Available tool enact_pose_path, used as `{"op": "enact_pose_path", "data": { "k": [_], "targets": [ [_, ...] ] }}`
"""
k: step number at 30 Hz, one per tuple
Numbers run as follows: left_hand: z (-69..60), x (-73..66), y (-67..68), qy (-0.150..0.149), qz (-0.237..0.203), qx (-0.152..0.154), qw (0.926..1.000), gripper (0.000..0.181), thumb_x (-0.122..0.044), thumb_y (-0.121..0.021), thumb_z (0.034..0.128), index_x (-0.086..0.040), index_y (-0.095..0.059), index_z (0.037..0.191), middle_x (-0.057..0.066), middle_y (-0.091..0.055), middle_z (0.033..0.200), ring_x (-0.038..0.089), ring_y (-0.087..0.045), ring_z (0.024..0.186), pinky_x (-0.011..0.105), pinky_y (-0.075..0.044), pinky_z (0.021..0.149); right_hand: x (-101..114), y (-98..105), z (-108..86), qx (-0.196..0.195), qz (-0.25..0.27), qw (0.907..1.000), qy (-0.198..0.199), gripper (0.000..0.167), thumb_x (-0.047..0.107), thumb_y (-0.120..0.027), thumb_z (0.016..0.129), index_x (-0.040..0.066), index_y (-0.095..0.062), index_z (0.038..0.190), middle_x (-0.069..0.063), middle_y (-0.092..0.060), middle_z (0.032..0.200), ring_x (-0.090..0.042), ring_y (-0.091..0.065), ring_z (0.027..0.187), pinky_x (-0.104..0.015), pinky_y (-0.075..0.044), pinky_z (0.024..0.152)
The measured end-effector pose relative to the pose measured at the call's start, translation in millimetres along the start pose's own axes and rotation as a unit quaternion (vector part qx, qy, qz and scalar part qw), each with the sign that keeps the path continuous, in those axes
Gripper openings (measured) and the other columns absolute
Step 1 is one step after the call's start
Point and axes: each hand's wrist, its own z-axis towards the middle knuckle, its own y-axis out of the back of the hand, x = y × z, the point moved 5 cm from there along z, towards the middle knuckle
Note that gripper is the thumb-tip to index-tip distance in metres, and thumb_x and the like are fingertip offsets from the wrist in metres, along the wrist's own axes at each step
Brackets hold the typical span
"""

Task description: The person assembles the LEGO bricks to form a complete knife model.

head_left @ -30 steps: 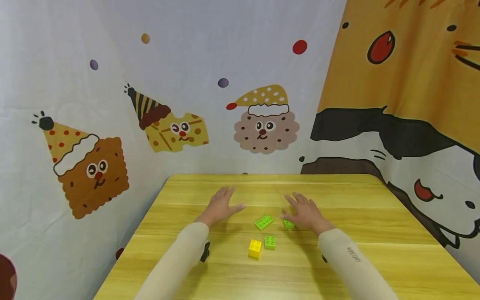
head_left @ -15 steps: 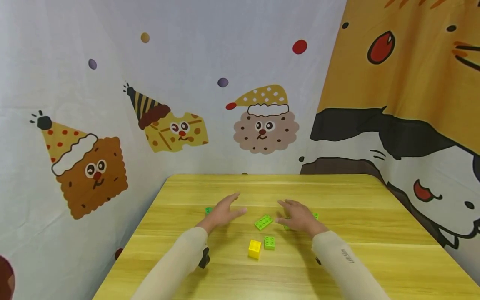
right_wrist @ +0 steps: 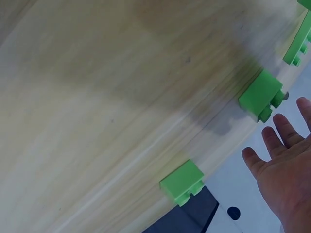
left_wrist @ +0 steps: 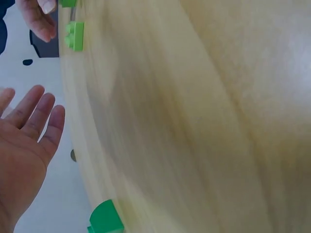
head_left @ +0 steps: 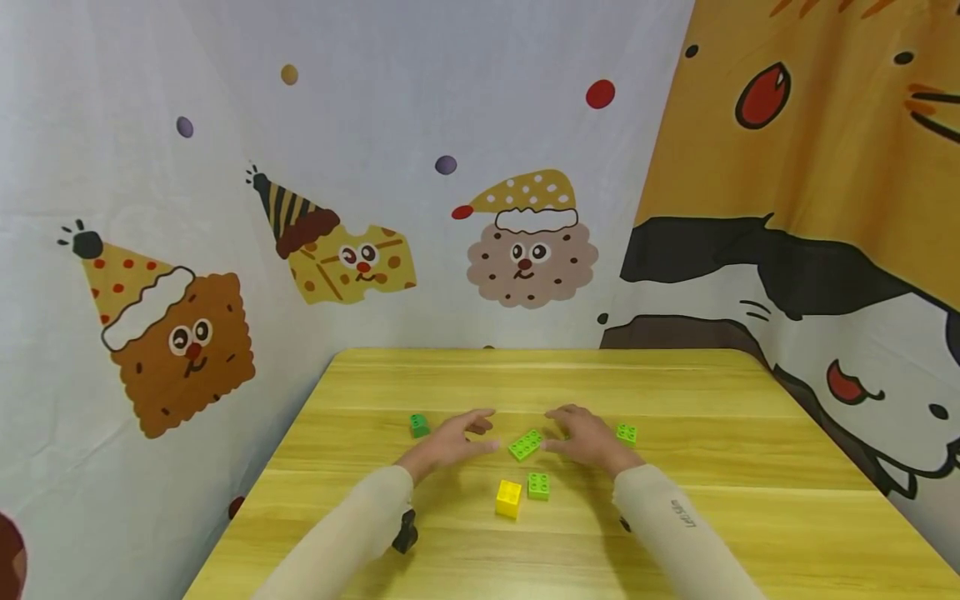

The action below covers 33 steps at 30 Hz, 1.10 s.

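The left hand (head_left: 447, 443) hovers left of a long light green brick (head_left: 526, 445), its fingers loosely bent and holding nothing. On the brick's other side is the right hand (head_left: 588, 439), empty, with its thumb close to the brick's right end. In the left wrist view the left palm (left_wrist: 22, 150) shows with spread fingers, and a dark green rounded brick (left_wrist: 106, 218) lies below it. The right wrist view shows the right hand (right_wrist: 286, 165) relaxed beside a green brick (right_wrist: 261, 92), with a second green brick (right_wrist: 182, 180) farther off.
Nearer the person, a yellow brick (head_left: 508, 499) stands beside a small light green brick (head_left: 538, 486). The dark green brick (head_left: 419, 426) lies at the left, another light green brick (head_left: 626, 433) at the right. A printed cloth (head_left: 420, 100) hangs behind the wooden table (head_left: 540, 379).
Both hands have moved closer together and slightly toward the person. The dark green brick at the left and the light green brick at the right have come into view from behind them.
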Motion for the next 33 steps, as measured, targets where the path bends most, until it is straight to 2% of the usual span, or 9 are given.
{"op": "enact_pose_path", "data": {
  "k": [10, 17, 20, 27, 33],
  "targets": [
    [-9.4, 4.7, -19.6, -0.004, -0.058, 0.063, 0.9963, 0.064, -0.031, -0.074, 0.0913, -0.012, -0.048, 0.146, 0.005, -0.059, 0.132, 0.026, -0.053, 0.123, 0.051, -0.040, 0.103, 6, -10, 6.5, 0.004, 0.046, 0.9989, -0.007, 0.061, 0.039, -0.077, 0.087, 0.010, -0.058, 0.138, -0.019, -0.048, 0.144, -0.040, -0.044, 0.132, -0.058, -0.034, 0.106],
    [-19.4, 7.4, -33.6, -0.001, -0.082, 0.091, 0.9924, 0.064, -0.029, -0.079, 0.0871, -0.011, -0.052, 0.143, 0.004, -0.061, 0.128, 0.028, -0.055, 0.123, 0.049, -0.040, 0.104, 8, -12, 7.2, 0.007, 0.054, 0.9985, 0.001, 0.063, 0.037, -0.079, 0.085, 0.010, -0.058, 0.138, -0.019, -0.048, 0.144, -0.039, -0.043, 0.132, -0.058, -0.033, 0.106],
    [-21.6, 6.5, -37.0, -0.003, -0.086, 0.095, 0.9917, 0.066, -0.027, -0.081, 0.0856, -0.010, -0.052, 0.142, 0.003, -0.061, 0.128, 0.028, -0.054, 0.124, 0.050, -0.038, 0.106, 7, -13, 7.2, 0.008, 0.055, 0.9984, 0.000, 0.063, 0.037, -0.080, 0.085, 0.011, -0.058, 0.138, -0.019, -0.047, 0.145, -0.039, -0.042, 0.133, -0.058, -0.032, 0.107],
    [-24.3, 8.5, -42.3, -0.004, -0.055, 0.094, 0.9940, 0.056, -0.027, -0.083, 0.0828, -0.012, -0.061, 0.132, -0.005, -0.062, 0.126, 0.019, -0.053, 0.122, 0.048, -0.035, 0.108, 7, -20, 8.7, 0.008, 0.066, 0.9978, -0.001, 0.061, 0.035, -0.080, 0.084, 0.012, -0.060, 0.137, -0.020, -0.046, 0.146, -0.041, -0.040, 0.134, -0.059, -0.030, 0.107],
    [-26.5, 12.3, -45.0, 0.002, -0.043, 0.086, 0.9954, 0.051, -0.029, -0.085, 0.0806, -0.017, -0.065, 0.126, -0.012, -0.060, 0.126, 0.019, -0.049, 0.127, 0.049, -0.031, 0.110, 6, -24, 10.3, 0.013, 0.079, 0.9967, -0.010, 0.061, 0.033, -0.081, 0.083, 0.013, -0.061, 0.136, -0.019, -0.046, 0.146, -0.040, -0.040, 0.134, -0.059, -0.030, 0.108]
  ]
}}
